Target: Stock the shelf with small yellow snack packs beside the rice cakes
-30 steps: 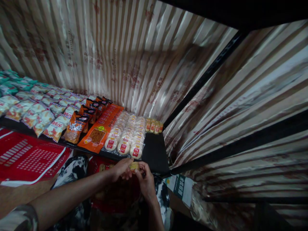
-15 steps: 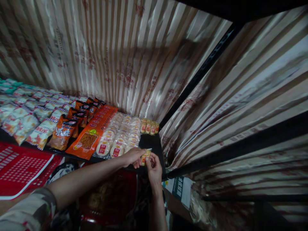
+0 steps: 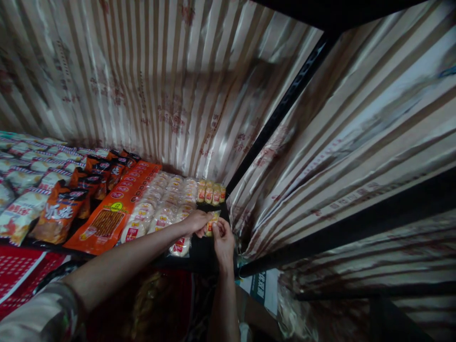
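My left hand [image 3: 198,222] and my right hand [image 3: 223,237] both pinch one small yellow snack packet [image 3: 212,223] over the black shelf [image 3: 203,249], near its right end. Just beyond it, a short row of the same small yellow packets [image 3: 211,193] stands at the back of the shelf. Rows of round white cakes in clear wrap [image 3: 162,209] lie directly left of my hands.
Further left lie a long orange packet [image 3: 110,213], brown-orange bags [image 3: 57,216] and pale striped bags [image 3: 21,209]. Striped shiny paper [image 3: 171,85] lines the back and right walls. A black post [image 3: 281,109] rises at the corner. A red basket [image 3: 160,304] sits below.
Both hands have moved forward and up from below the shelf edge onto the shelf, carrying the yellow packet toward the row at the back. The view has shifted right.
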